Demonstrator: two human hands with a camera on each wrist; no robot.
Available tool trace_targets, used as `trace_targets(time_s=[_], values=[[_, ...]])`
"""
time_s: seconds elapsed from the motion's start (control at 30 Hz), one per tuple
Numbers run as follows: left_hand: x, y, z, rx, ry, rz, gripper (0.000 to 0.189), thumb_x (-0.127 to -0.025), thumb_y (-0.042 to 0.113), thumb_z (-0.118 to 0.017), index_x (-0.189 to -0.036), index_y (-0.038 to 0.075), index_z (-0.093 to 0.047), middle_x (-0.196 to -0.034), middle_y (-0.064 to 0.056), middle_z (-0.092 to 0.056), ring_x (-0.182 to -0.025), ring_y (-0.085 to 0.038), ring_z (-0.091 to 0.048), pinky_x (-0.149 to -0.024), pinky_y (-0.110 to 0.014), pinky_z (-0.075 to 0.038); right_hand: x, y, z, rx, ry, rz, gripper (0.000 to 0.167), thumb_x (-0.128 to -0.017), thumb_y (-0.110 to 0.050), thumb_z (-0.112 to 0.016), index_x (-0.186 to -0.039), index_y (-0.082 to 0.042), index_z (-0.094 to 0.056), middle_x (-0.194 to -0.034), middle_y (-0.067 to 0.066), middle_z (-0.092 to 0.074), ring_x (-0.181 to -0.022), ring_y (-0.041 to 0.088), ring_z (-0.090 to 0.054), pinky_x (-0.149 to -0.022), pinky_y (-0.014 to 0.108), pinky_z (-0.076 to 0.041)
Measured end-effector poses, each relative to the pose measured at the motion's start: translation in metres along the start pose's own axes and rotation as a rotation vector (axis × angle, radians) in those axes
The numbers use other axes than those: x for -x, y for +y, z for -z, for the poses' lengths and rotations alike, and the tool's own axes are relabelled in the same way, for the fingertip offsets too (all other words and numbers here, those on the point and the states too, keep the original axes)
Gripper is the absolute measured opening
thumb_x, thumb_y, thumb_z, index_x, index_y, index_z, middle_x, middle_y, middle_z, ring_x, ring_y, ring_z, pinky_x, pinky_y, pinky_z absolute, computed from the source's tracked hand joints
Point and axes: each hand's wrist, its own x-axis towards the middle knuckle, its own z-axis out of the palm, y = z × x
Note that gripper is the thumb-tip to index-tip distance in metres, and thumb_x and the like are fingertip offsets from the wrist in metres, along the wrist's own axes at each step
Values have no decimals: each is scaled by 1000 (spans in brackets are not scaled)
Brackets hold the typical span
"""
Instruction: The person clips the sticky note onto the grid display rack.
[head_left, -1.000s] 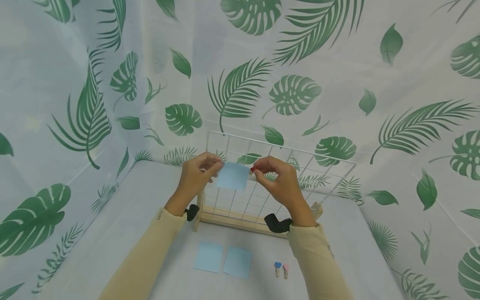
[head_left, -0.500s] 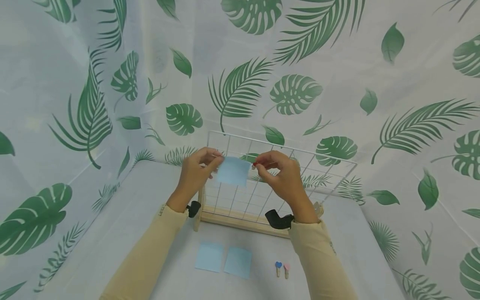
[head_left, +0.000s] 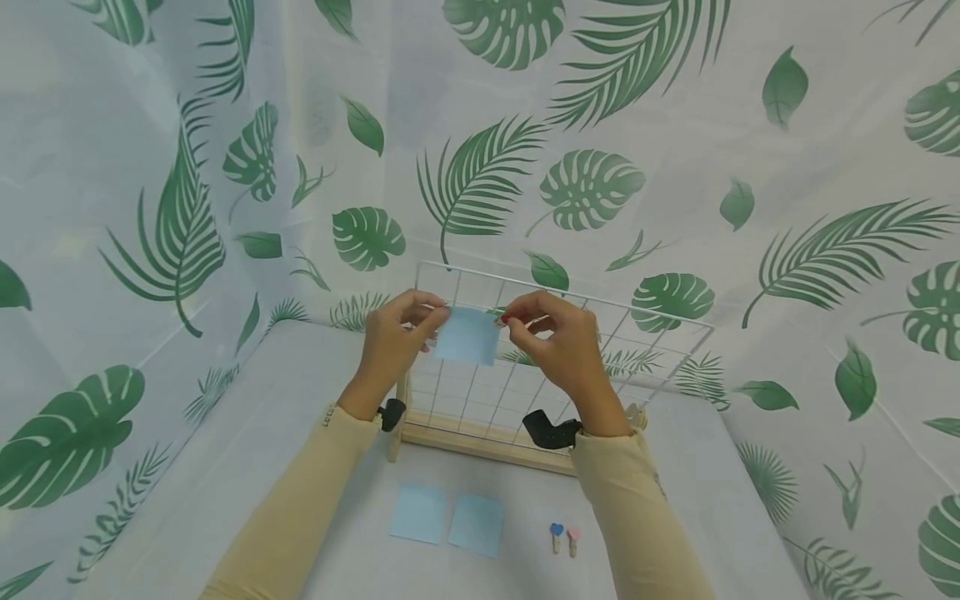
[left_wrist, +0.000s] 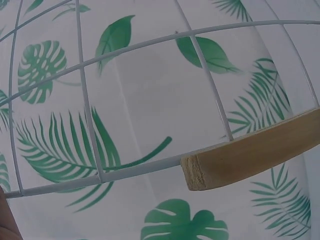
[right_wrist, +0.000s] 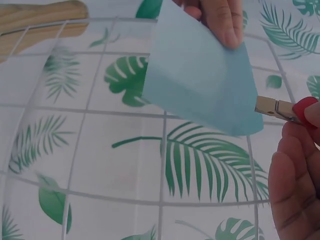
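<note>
My left hand (head_left: 399, 337) pinches a light blue paper square (head_left: 467, 337) by its upper left part, in front of a white wire grid (head_left: 637, 337). In the right wrist view the paper (right_wrist: 200, 75) hangs slightly bent before the wires. Between thumb and fingers, my right hand (head_left: 557, 343) pinches a small wooden clothespin (right_wrist: 275, 108) with a red top (right_wrist: 304, 107). The clothespin's tip is right at the paper's edge. Only a sliver of the left hand (left_wrist: 6, 222) shows in the left wrist view.
Two more blue paper squares (head_left: 417, 513) lie on the white table (head_left: 330, 542). To their right are clothespins with a blue heart (head_left: 556, 530) and a pink heart (head_left: 573, 534). A wooden base (head_left: 480, 447) holds the grid. Leaf-printed cloth (head_left: 465, 100) hangs behind.
Both hands have risen slightly with the paper and the clothespin. The right hand drew a little away from the paper, then came back to its edge.
</note>
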Motion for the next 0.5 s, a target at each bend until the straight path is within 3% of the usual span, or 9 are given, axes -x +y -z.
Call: trace_targets(time_s=[0.23,0.5], values=[[0,-1,-2,5,20,-9,13,-100,14,-80,-107,3,-75,-91,-12,-81,-69,-21,-72,-59,-25,-61,-8,-7,-4,71,-13,-8,10,-94,7,-73,-101,1,-77,-96,13,-80,-85,30,-76,-71,32,-64],[-2,-3,-1,-16,35,-24,13,-101,15,-79,-106,4,-75,-90,-11,-81,-68,-20,-71,-58,-25,-60,-11,-10,-8,138,35,59,10,-94,8,-70,-99,3,-77,-94,15,-80,-83,32,-77,-67,42,-66]])
